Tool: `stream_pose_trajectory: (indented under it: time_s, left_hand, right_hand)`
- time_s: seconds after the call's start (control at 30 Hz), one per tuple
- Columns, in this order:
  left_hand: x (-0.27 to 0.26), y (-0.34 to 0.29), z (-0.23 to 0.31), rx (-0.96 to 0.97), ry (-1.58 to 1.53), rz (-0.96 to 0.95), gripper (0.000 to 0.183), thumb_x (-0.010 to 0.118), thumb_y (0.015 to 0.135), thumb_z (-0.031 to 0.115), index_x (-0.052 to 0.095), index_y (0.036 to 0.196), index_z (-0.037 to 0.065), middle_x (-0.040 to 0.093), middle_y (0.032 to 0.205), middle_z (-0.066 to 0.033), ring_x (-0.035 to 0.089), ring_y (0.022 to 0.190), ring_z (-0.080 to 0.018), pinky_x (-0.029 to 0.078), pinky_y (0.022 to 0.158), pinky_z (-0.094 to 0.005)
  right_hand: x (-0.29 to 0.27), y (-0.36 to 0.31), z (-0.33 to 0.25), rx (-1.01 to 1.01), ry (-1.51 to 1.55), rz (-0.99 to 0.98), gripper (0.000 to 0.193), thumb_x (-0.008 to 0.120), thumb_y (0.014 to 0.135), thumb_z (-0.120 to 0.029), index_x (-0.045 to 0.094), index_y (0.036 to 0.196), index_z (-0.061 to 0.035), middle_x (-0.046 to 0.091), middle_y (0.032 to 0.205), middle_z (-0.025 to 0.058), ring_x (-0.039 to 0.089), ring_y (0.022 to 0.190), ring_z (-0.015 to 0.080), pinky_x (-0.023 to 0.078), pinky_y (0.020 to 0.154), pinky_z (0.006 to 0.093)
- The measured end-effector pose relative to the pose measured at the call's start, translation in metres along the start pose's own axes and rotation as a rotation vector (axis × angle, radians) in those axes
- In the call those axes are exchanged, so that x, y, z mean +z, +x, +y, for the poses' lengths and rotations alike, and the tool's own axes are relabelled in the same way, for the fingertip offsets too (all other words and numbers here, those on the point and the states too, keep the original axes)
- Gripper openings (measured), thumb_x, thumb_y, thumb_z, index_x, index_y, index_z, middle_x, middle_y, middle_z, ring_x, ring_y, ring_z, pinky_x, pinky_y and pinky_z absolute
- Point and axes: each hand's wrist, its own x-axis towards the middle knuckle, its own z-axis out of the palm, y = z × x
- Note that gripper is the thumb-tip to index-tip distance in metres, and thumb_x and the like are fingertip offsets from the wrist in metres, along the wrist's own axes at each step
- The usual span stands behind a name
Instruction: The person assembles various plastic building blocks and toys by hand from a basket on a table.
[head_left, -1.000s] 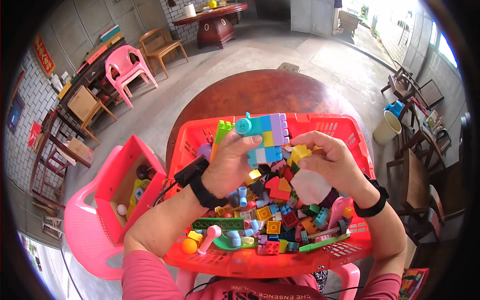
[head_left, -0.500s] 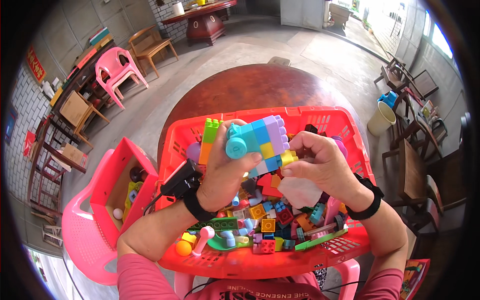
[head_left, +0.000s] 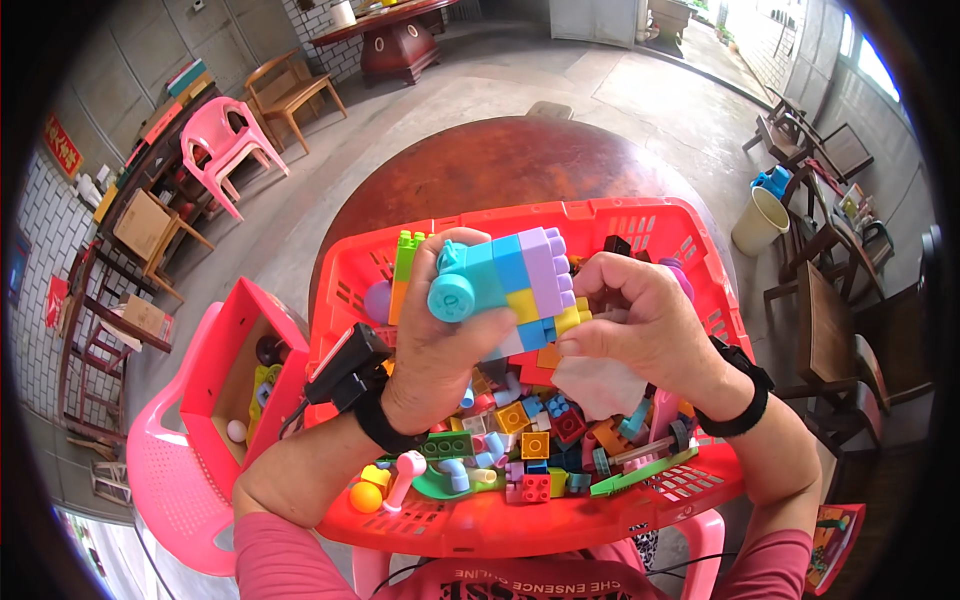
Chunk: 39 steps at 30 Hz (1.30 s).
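Observation:
My left hand (head_left: pixel 440 345) is closed around a built-up toy of joined plastic building blocks (head_left: pixel 512 265) in turquoise, blue, lilac, yellow and white. A round turquoise piece (head_left: pixel 451 297) sticks out at its left end. At the toy's lower right corner, the thumb and fingers of my right hand (head_left: pixel 645 320) pinch round a yellow block (head_left: pixel 572 317). A white cloth (head_left: pixel 598 387) hangs from under that same hand. Both hands are above a red plastic basket (head_left: pixel 450 540) of loose blocks (head_left: pixel 535 445).
The basket rests partly on a round brown table (head_left: pixel 480 165). On the left, a pink chair (head_left: pixel 160 480) bears a red box (head_left: pixel 215 400) with small toys inside. A cream bin (head_left: pixel 760 222) and wooden chairs (head_left: pixel 820 320) stand on the right.
My left hand and the block toy have shifted slightly left, with the toy turned a little. My right hand stays at the yellow block with the cloth. The whole view has tilted slightly.

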Motion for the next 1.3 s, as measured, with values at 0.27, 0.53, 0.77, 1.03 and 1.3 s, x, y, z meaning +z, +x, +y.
stream_pose_trajectory:
  time_s: [0.27,0.53,0.77,1.03,1.3]
  left_hand:
    - [0.008,-0.008,0.0,0.015,0.089,-0.003,0.07,0.085,0.072,0.006,0.038,0.124,0.012,0.05,0.111,-0.0023,0.053,0.105,-0.0124,0.049,0.088,-0.0291]
    - [0.017,-0.017,-0.003,0.048,0.085,0.028,0.069,0.084,0.074,0.007,0.036,0.123,0.011,0.045,0.113,-0.003,0.052,0.103,-0.0128,0.049,0.087,-0.0293]
    - [0.008,-0.006,-0.006,0.052,0.253,-0.008,0.065,0.082,0.078,0.013,0.036,0.124,0.008,0.047,0.112,-0.0039,0.053,0.102,-0.0125,0.049,0.086,-0.0286]
    - [-0.021,0.027,-0.019,-0.028,0.163,-0.008,0.053,0.08,0.08,0.014,0.044,0.119,0.008,0.056,0.105,-0.0039,0.06,0.094,-0.0131,0.053,0.078,-0.0296]
    - [-0.027,0.03,-0.012,-0.13,-0.046,0.115,0.034,0.07,0.084,0.012,0.052,0.112,0.007,0.058,0.103,-0.0028,0.06,0.095,-0.0128,0.053,0.083,-0.0329]
  right_hand:
    - [0.0,-0.005,0.002,-0.126,-0.154,-0.009,0.031,0.083,0.072,-0.014,0.058,0.084,-0.0005,0.059,0.07,0.0046,0.055,0.063,0.009,0.046,0.056,0.0267]
    - [0.015,-0.011,0.003,-0.141,-0.092,0.053,0.031,0.082,0.07,-0.013,0.057,0.083,-0.0001,0.06,0.073,0.0074,0.058,0.066,0.0122,0.047,0.058,0.0284]
    - [0.018,-0.005,0.015,-0.151,-0.13,0.087,0.031,0.082,0.071,-0.015,0.058,0.083,0.0,0.062,0.07,0.0068,0.059,0.065,0.0109,0.047,0.057,0.0292]
    - [-0.029,0.016,0.035,-0.198,-0.833,-0.172,0.049,0.08,0.073,-0.018,0.055,0.112,-0.0021,0.059,0.095,0.0144,0.06,0.086,0.0332,0.049,0.074,0.0369]
    - [-0.044,0.02,0.054,-0.341,-1.207,-0.091,0.029,0.063,0.073,0.001,0.06,0.102,-0.0035,0.053,0.096,0.0139,0.057,0.093,0.0331,0.046,0.078,0.0398]
